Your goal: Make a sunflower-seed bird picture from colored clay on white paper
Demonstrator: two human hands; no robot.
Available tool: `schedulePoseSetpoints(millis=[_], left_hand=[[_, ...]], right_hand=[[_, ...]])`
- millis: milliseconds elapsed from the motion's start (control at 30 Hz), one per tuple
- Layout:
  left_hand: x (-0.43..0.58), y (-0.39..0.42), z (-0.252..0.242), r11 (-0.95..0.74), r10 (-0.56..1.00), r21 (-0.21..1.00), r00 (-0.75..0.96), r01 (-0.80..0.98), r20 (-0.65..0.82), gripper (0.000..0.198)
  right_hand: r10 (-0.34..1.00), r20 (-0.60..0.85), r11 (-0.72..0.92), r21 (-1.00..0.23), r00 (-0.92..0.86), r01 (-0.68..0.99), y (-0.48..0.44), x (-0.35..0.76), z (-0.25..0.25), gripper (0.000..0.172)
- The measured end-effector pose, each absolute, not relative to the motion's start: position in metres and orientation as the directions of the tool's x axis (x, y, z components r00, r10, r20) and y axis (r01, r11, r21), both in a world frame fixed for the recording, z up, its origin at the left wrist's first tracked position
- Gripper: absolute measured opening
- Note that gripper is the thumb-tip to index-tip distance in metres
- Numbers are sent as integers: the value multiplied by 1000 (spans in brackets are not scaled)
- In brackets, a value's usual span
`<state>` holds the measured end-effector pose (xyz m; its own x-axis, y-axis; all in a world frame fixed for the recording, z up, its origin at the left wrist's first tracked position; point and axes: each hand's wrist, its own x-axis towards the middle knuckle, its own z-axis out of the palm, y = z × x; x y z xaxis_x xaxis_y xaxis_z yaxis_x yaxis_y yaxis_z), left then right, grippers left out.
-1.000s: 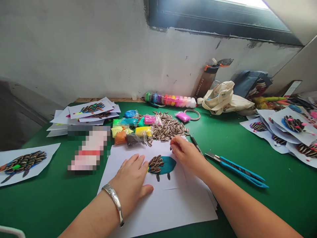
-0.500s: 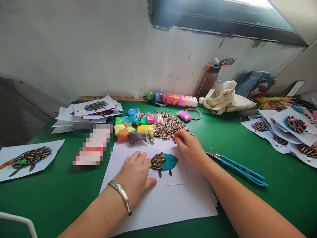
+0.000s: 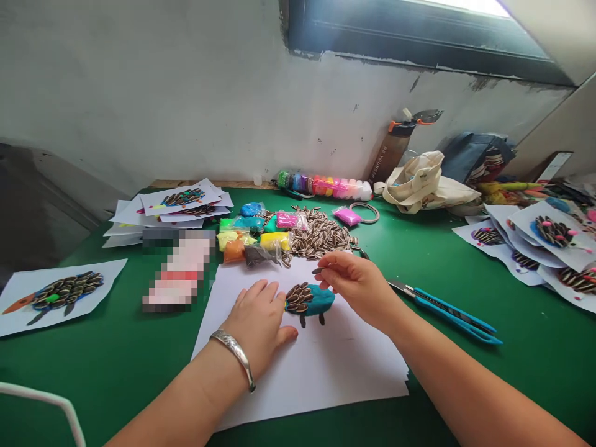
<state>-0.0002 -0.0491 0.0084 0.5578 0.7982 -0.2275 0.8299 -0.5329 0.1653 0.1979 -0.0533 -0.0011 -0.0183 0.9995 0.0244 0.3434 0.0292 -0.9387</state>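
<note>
On a stack of white paper [image 3: 354,372] lies a teal clay body [image 3: 322,300] with two dark legs. Its left part carries overlapping striped sunflower seeds [image 3: 298,298]. My left hand [image 3: 261,316] rests flat on the paper, fingers spread, its fingertips at the left end of the figure and hiding that end. Above the figure's right end, my right hand [image 3: 349,276] pinches a single sunflower seed [image 3: 317,270] between thumb and fingertips. Beyond the paper is a loose heap of sunflower seeds [image 3: 321,236].
Bagged clay, such as a yellow packet [image 3: 274,241], sits left of the heap. A blue utility knife [image 3: 451,313] lies right of the paper. Finished seed pictures [image 3: 554,236] are piled at right, others [image 3: 177,202] at left. A bottle [image 3: 393,152] and cloth bag [image 3: 419,183] stand behind.
My right hand has moved from the edge of the seed heap toward the clay body, now with a sunflower seed in its fingertips. My left hand has stayed on the paper.
</note>
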Motion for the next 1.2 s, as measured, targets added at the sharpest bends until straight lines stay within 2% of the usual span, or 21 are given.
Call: schedulePoseSetpoints(millis=[200,400,633,933,1200], left_hand=[[-2,-50,8,-531,805,154,553,833,-216,34],[-1,-51,7,-521,808,160,544,839,-224,33],[-1,-51,6,-509,806,166,536,844,-250,40],[-2,-52,7,-533,800,153,554,832,-229,32],[-1,-50,7,-514,797,172,542,840,-267,42]], right_hand=[[991,99,128,-874,-87,469,-76,191,2,10],[997,58,74,-891,-50,448,-77,191,-16,14],[984,54,132,-867,-172,481,-77,195,-16,11],[926,207,370,-651,-315,663,-80,198,-22,23],[915,275,401,-555,-294,729,-79,195,-27,22]])
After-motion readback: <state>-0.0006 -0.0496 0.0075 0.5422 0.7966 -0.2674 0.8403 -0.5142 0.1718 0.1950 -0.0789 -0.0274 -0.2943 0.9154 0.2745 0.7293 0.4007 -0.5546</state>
